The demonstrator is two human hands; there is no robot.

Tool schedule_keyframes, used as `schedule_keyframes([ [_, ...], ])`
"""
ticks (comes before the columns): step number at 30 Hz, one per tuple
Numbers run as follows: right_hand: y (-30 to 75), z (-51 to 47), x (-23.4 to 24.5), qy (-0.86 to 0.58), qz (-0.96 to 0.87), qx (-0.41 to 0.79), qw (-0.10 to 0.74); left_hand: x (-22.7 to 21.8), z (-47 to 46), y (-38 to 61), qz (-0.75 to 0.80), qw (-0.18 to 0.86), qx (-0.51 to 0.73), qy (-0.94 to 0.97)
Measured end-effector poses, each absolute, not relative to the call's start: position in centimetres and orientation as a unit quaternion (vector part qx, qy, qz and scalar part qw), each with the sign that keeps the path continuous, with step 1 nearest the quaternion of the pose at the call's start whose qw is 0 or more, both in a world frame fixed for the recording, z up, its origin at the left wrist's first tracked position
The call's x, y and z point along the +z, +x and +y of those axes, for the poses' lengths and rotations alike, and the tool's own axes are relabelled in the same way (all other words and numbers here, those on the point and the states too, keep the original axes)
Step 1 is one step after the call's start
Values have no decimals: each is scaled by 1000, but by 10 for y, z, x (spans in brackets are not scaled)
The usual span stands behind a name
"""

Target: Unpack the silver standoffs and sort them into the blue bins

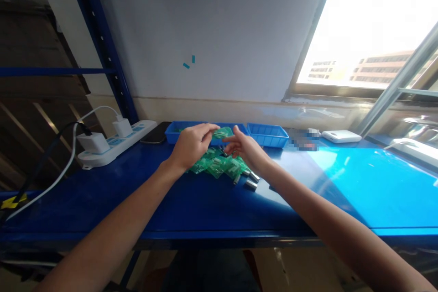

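Note:
A small green plastic bag [222, 132], with pale pieces inside, is held up by my left hand [192, 146], its thumb and fingers pinched at the bag's left edge. My right hand [249, 149] is at the bag's right side with fingers apart; whether a fingertip touches the bag I cannot tell. Below both hands a pile of similar green bags [215, 167] lies on the blue tabletop [191, 210]. Several short silver metal cylinders [251, 184] lie at the pile's right front edge.
Blue plastic bins [270, 135] stand in a row against the wall, partly hidden by my hands. On the left are a white power strip [119, 143] with plugged-in chargers and a dark phone [155, 132]. A white device [341, 136] lies at the right under the window.

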State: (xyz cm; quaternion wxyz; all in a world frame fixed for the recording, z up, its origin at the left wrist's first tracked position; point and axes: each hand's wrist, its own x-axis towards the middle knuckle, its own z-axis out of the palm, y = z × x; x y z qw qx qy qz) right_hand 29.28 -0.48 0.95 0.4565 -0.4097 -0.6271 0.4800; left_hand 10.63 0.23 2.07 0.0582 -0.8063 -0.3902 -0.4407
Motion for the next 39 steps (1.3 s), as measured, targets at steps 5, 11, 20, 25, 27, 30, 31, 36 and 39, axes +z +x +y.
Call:
schedule_keyframes([
  [5,299,3,10,-410,-558,469,548,14,-2,118,-292,31,-415,-861],
  [11,304,0,4,-355,-767,-3,535,15,0,124,-442,-327,-487,-679],
  [20,297,-10,6,-278,-825,-126,475,45,19,92,-490,42,-593,-637],
  [25,304,-8,10,-313,-821,-102,465,45,37,64,-512,223,-394,-730],
  [27,306,-6,11,-337,-825,-95,443,30,36,69,-500,159,-313,-791],
  [30,309,-5,11,-363,-835,-79,406,5,30,88,-489,46,-211,-845],
  [31,309,-4,10,-368,-839,-71,395,0,29,95,-497,28,-181,-848],
  [36,308,-4,8,-372,-856,-39,358,-7,27,108,-513,31,-133,-847],
  [39,304,-7,9,-388,-846,0,365,-1,24,105,-504,45,-227,-832],
])
